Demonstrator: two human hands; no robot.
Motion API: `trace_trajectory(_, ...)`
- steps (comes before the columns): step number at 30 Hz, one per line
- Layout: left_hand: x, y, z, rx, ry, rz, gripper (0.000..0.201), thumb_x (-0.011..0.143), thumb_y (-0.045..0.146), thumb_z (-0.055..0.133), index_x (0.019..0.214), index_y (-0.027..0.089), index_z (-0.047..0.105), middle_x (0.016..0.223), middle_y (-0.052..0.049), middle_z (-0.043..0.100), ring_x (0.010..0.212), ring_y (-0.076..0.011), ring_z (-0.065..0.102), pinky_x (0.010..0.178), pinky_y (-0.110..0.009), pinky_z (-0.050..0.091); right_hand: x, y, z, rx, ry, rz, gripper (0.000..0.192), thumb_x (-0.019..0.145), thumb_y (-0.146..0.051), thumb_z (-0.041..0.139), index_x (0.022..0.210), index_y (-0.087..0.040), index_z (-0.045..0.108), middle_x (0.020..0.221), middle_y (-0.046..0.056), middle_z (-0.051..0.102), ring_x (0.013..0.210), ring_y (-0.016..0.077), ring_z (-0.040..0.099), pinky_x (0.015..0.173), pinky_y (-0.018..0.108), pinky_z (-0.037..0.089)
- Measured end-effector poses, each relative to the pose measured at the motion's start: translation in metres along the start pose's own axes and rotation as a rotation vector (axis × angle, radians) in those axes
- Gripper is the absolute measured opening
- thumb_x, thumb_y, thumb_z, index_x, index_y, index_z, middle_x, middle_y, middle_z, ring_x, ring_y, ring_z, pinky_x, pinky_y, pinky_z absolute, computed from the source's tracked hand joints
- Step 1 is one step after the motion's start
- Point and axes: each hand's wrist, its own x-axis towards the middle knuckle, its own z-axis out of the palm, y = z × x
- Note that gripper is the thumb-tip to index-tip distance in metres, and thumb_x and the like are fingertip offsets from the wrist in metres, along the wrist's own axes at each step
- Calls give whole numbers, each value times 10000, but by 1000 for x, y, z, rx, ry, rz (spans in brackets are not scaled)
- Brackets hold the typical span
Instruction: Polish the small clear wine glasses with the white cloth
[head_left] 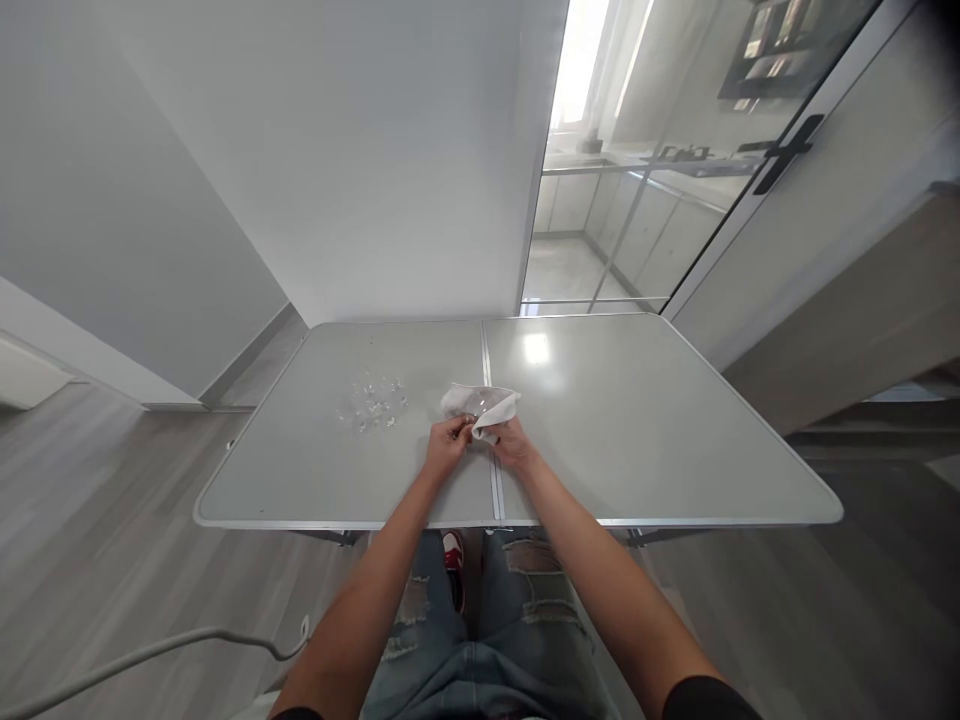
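A: Where was the cloth?

B: Your cloth (504,409) was bunched over the table's (645,430) middle, by the seam (485,350), with a clear thing (482,402) partly wrapped in it. Too small to name.

A: And the hands?

B: Your right hand (511,442) grasped the cloth's near right side. Your left hand (447,441) had its fingers bent in at the near end; I couldn't tell whether they gripped the clear thing or merely touched it.

A: Which step was that?

B: Handling one piece inside the cloth, perhaps wiping it, I judged. Your next move called for a light, steady hold with both hands, since the piece looked slick.

A: What lay farther out?

B: Loose clear bits (375,402) lay to your left, well apart from the cloth. Beyond the table's far edge stood a wall (390,180), with a glass door (630,200) far right.

A: Any brands or labels?

B: You had no readable writing anywhere in view.
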Motion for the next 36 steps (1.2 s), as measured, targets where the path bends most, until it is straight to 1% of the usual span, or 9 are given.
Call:
trace_trajectory(8, -3, -7, 0, -233, -83, -163, 489, 893, 608, 538, 739, 148, 601, 545, 27, 493, 446, -77, 388, 457, -211, 306, 4, -7, 5, 118, 142, -81, 261, 712, -348, 800, 851, -203, 633, 736, -19, 677, 598, 124, 598, 542, 239, 500)
trace_trajectory(12, -4, -5, 1, -242, -196, -176, 526, 875, 656, 524, 799, 142, 606, 532, 40, 487, 428, -73, 380, 452, -204, 297, 0, -12, 2, 125, 94, -116, 301, 680, -356, 821, 869, -216, 633, 730, -30, 671, 595, 125, 592, 530, 238, 500)
trace_trajectory(16, -7, 2, 2, -73, -137, -76, 410, 899, 521, 527, 742, 148, 594, 538, 35, 493, 476, -88, 417, 501, -209, 323, -6, -11, 5, 22, -20, -92, 401, 552, -228, 869, 877, -206, 636, 739, -22, 681, 615, 129, 608, 560, 238, 514)
trace_trajectory(21, -12, 13, 3, 116, -30, 12, 304, 868, 380, 542, 662, 160, 580, 583, 5, 557, 559, -114, 483, 564, -223, 351, -9, -8, 9, -77, -83, -83, 413, 524, -212, 866, 862, -186, 631, 729, -9, 684, 619, 149, 625, 552, 253, 524)
trace_trajectory(23, -12, 16, 2, 46, -111, -24, 369, 881, 444, 546, 646, 160, 567, 557, 6, 536, 523, -106, 458, 540, -222, 337, -12, -10, 7, -42, -93, -87, 417, 540, -233, 855, 883, -199, 621, 739, -11, 680, 610, 147, 623, 533, 249, 517)
trace_trajectory(27, -11, 18, -5, -295, -439, -204, 536, 874, 646, 525, 737, 133, 596, 510, 25, 469, 418, -77, 357, 462, -219, 269, -16, -17, 1, 47, -194, -56, 469, 566, -317, 829, 968, -229, 603, 830, 7, 687, 647, 160, 629, 489, 239, 490)
trace_trajectory(29, -11, 16, -7, -371, -485, -236, 565, 863, 673, 530, 814, 117, 619, 513, 35, 455, 408, -72, 330, 454, -220, 259, -15, -18, 1, 69, -246, -39, 510, 552, -341, 834, 992, -229, 602, 870, 19, 691, 688, 172, 642, 488, 235, 483)
trace_trajectory(31, -12, 12, -6, -301, -397, -191, 538, 876, 644, 530, 801, 120, 627, 525, 31, 461, 430, -79, 348, 471, -224, 275, -13, -16, 2, 70, -241, -32, 498, 557, -322, 842, 985, -220, 610, 851, 16, 691, 694, 168, 643, 516, 235, 488)
trace_trajectory(36, -16, 4, 4, 275, 97, 53, 196, 885, 328, 572, 859, 171, 686, 716, -39, 635, 657, -158, 533, 664, -270, 384, -5, -8, 10, -38, -123, -76, 440, 555, -210, 874, 928, -185, 644, 783, -5, 691, 683, 138, 632, 646, 251, 514)
